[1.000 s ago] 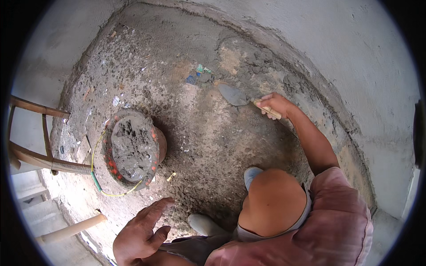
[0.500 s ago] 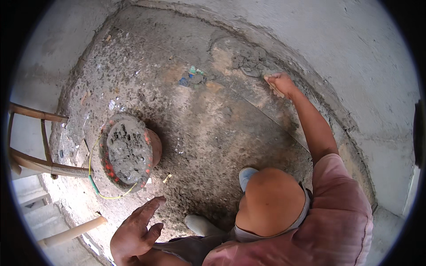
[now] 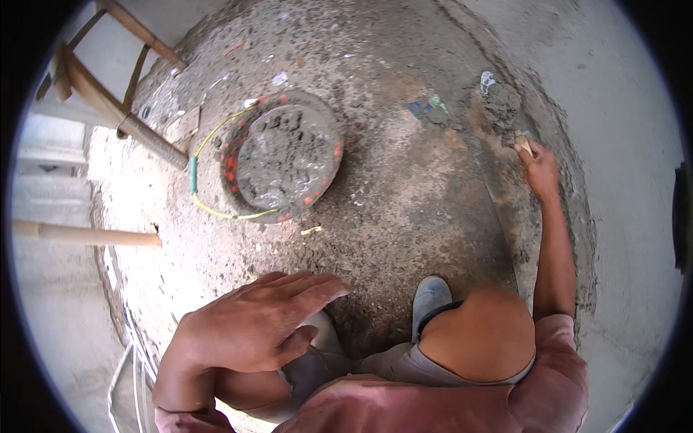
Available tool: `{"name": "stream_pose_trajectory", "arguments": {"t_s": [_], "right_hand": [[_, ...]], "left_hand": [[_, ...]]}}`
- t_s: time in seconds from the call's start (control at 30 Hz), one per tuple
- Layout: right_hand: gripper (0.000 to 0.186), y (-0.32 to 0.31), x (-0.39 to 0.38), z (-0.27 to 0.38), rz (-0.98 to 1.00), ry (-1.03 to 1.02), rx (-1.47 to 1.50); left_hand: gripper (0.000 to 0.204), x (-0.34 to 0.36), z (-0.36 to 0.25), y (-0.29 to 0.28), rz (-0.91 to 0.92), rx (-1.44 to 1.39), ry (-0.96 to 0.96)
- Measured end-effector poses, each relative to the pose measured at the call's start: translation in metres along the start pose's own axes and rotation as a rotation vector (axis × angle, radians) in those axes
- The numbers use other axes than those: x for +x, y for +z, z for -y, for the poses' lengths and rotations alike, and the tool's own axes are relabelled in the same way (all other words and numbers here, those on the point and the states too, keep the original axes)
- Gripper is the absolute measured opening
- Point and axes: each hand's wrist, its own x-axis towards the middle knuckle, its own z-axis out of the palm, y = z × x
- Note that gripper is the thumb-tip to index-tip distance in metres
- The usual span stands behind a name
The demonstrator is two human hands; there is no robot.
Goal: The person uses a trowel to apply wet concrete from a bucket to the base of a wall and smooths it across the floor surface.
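Note:
Out to the right, my right hand [image 3: 541, 172] is closed around the pale wooden handle of a trowel [image 3: 525, 146]. Its blade is mostly covered by a heap of wet grey mortar [image 3: 503, 103], close to the base of the wall. My left hand [image 3: 263, 321] is held above my left knee, fingers stretched out and holding nothing. Beyond it stands a round bucket [image 3: 229, 167] with red-orange marks on its rim, filled with grey mortar [image 3: 285, 153]. The bucket's yellow wire handle with a green grip [image 3: 193, 175] hangs down on its left side.
A grey plastered wall [image 3: 613, 130] curves along the right. A wooden ladder-like frame [image 3: 119, 108] leans at the upper left, with a pole [image 3: 86, 234] below it. Blue and green scraps [image 3: 427, 107] lie on the rough floor [image 3: 404, 209]. My shoe [image 3: 432, 299] is near the centre.
The view has turned, so the bucket appears farther up and right. My right hand, still gripping the trowel, is nearer my side; my left hand has shifted right over the knee.

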Motion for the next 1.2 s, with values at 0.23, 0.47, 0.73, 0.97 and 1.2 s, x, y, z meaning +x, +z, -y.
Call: {"name": "stream_pose_trajectory", "arguments": {"t_s": [0.23, 0.47, 0.73, 0.97, 1.2], "right_hand": [[0.035, 0.12, -0.049, 0.188, 0.151, -0.723, -0.272], [0.027, 0.197, 0.08, 0.116, 0.603, 0.496, 0.865], [0.031, 0.081, -0.029, -0.088, 0.122, 0.692, 1.401], [0.027, -0.033, -0.175, -0.121, 0.312, 0.485, 0.133], [0.039, -0.104, -0.096, -0.191, 0.071, 0.357, -0.321]], "left_hand": [[0.072, -0.011, 0.011, 0.026, 0.019, 0.012, 0.067], [0.073, 0.001, -0.008, 0.008, 0.055, 0.009, 0.076], [0.069, 0.016, -0.004, -0.002, 0.152, -0.038, -0.107], [0.072, 0.025, 0.006, -0.003, 0.155, -0.082, -0.309], [0.071, 0.034, 0.018, 0.0, 0.167, -0.091, -0.205]]}}
